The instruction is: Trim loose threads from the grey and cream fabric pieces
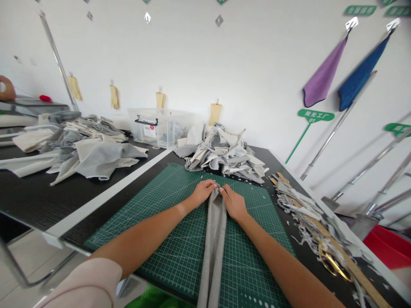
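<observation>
A long grey strip of fabric (215,239) runs from the near edge up the middle of the green cutting mat (167,222), its sides folded inward. At its far end my left hand (203,191) pinches the cloth from the left. From the right, my right hand (233,202) grips the same end with thumb and fingers closed. The two hands almost touch, and the fabric's tip is bunched between them. Just beyond the hands lies a heap of grey and white fabric pieces (224,149), with small scraps scattered along the mat's far edge.
Left of the mat lies another pile of grey and cream cloth (96,154). A clear plastic box (150,128) stands at the back. On the right are gold-handled scissors (334,263), a wooden strip (324,231) and fabric offcuts (298,201). A red dustpan (388,246) is beyond the table edge.
</observation>
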Tool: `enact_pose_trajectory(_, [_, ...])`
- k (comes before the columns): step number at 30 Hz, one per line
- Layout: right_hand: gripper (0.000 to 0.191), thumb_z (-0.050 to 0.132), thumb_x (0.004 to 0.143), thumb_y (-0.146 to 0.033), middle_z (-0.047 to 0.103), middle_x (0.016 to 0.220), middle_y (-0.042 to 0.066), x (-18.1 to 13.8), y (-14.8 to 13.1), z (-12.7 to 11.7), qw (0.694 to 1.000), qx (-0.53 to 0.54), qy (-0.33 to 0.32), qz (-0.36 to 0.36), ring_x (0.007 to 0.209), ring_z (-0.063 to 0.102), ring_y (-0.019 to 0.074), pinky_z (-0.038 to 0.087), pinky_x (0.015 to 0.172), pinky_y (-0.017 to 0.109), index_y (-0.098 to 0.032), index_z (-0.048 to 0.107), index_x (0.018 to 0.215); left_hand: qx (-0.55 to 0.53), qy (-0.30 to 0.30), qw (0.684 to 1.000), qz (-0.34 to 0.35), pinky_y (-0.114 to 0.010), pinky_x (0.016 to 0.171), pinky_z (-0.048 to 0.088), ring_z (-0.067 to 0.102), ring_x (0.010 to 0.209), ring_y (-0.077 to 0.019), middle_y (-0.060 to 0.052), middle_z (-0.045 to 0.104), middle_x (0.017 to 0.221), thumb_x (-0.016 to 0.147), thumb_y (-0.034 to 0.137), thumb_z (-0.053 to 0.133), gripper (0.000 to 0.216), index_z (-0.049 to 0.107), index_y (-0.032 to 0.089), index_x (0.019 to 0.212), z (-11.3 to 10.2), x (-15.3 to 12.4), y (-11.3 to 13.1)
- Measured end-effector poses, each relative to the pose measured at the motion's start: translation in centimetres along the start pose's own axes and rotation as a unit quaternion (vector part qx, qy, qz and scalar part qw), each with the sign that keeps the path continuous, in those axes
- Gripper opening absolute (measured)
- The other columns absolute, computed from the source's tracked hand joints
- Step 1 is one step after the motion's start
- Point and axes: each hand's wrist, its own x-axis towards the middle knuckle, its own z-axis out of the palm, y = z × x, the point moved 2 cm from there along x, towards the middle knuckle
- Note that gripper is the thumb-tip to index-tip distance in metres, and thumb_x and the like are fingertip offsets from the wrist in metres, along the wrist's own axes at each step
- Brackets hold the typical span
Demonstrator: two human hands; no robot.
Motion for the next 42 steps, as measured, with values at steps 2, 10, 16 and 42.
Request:
enact_pose_trajectory(2, [0.038, 0.020, 0.106, -0.048, 0.066, 0.082, -0.002, -0.01, 0.02, -0.01, 1.000, -0.005, 0.001, -0.002, 0.076, 0.063, 0.0162, 0.030, 0.064, 0.025, -0.026, 0.048, 0.094, -0.004, -0.002, 1.000, -0.004, -0.025, 0.068, 0.044, 0.058, 0.073, -0.0152, -0.003, 0.068, 0.080, 0.089, 0.040, 0.054, 0.030, 0.071, 0.015, 0.088, 0.05, 0.00, -0.04])
enact_pose_trajectory(10, [0.039, 0.020, 0.106, -0.050, 0.066, 0.082, -0.002, 0.01, -0.07, 0.10, 1.000, 0.007, 0.004, 0.000, 0.077, 0.063, 0.0162, 0.030, 0.065, 0.024, -0.026, 0.049, 0.094, 0.006, 0.004, 1.000, -0.005, -0.025, 0.068, 0.044, 0.059, 0.073, -0.0154, -0.003, 0.069, 0.080, 0.090, 0.040, 0.054, 0.031, 0.072, 0.015, 0.089, 0.02, -0.03, -0.07])
enact_pose_trajectory(16, [0.038, 0.021, 0.106, -0.050, 0.068, 0.087, -0.001, 0.03, -0.04, 0.16, 1.000, 0.003, -0.003, 0.009, 0.078, 0.064, 0.0168, 0.030, 0.066, 0.025, -0.026, 0.049, 0.097, 0.017, 0.011, 1.000, -0.003, -0.026, 0.073, 0.046, 0.062, 0.079, -0.0171, -0.005, 0.071, 0.086, 0.090, 0.038, 0.053, 0.030, 0.073, 0.015, 0.092, -0.03, -0.02, -0.19])
enact_pose_trajectory(42, [0.040, 0.020, 0.105, -0.053, 0.068, 0.088, -0.001, 0.03, 0.13, 0.20, 1.000, 0.005, -0.013, 0.000, 0.077, 0.063, 0.0169, 0.029, 0.065, 0.024, -0.026, 0.050, 0.100, 0.015, 0.023, 0.999, -0.026, -0.025, 0.069, 0.045, 0.060, 0.074, -0.0146, -0.005, 0.071, 0.084, 0.090, 0.034, 0.053, 0.029, 0.072, 0.013, 0.093, -0.10, 0.05, -0.04])
